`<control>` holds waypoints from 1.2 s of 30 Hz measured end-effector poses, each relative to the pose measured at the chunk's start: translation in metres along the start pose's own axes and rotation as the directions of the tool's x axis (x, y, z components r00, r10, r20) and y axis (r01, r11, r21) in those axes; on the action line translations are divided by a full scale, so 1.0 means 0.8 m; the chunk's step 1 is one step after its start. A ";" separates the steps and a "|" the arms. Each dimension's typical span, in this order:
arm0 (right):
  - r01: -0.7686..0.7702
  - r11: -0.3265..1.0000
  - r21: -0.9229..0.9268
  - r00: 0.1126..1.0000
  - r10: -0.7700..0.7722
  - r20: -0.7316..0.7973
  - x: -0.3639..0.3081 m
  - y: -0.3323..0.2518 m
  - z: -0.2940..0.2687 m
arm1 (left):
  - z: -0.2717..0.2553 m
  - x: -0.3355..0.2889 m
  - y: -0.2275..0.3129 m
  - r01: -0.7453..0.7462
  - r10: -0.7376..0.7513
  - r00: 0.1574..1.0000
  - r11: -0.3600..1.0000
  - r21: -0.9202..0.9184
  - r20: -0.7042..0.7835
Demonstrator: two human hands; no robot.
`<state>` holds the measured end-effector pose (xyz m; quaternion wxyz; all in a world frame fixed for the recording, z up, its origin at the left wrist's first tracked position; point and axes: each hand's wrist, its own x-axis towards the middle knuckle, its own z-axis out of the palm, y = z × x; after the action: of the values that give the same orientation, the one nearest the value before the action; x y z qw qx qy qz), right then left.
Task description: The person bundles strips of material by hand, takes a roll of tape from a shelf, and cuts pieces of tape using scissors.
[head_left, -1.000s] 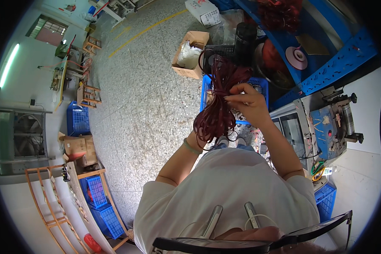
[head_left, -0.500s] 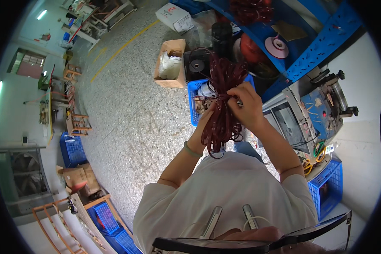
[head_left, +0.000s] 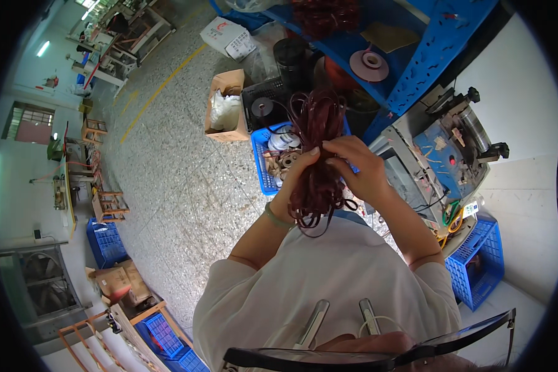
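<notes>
A thick bundle of dark red, flat cords [head_left: 317, 197] hangs in front of my chest, gathered narrow at its middle with loops fanning out above and below. My left hand [head_left: 296, 181] is wrapped round it from the left, thumb lying across the gathered middle. From the right, my right hand [head_left: 361, 167] has its bent fingers pressed on the same waist, near the left thumb. Whatever binds the cords there is hidden by my fingers. A blue basket [head_left: 260, 156] with spools and white rolls stands beneath the bundle.
An open cardboard box [head_left: 230, 134] with white bags stands left of the basket, a white carton [head_left: 228, 38] beyond it. A blue metal rack [head_left: 409, 74] holding a pink spool [head_left: 369, 64] rises at the far right. A machine [head_left: 449, 155] stands to my right.
The view has swung a little, so the surroundings sit further left. My right hand has come lower on the bundle's middle, and the left thumb now shows across it.
</notes>
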<state>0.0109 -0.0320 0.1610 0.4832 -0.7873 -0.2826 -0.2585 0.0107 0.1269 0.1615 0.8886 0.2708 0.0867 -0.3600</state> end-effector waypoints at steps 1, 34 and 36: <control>-0.219 0.969 0.113 0.976 0.219 0.011 -0.002 -0.002 -0.010 | 0.008 0.006 -0.005 0.001 0.000 1.000 1.000 0.030 -0.024; -0.613 0.613 0.499 0.635 0.758 -0.149 0.003 0.107 -0.118 | -0.063 0.191 0.064 -0.001 0.049 0.994 0.904 0.427 -0.100; -0.705 0.543 0.456 0.604 0.797 -0.015 -0.033 0.125 -0.083 | -0.069 0.235 0.100 -0.018 0.048 0.998 0.862 0.507 -0.047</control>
<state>0.0532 -0.1347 0.1080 0.7265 -0.6793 0.0933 -0.0459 0.2043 0.0932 0.0834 0.7895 0.5062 0.0102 -0.3468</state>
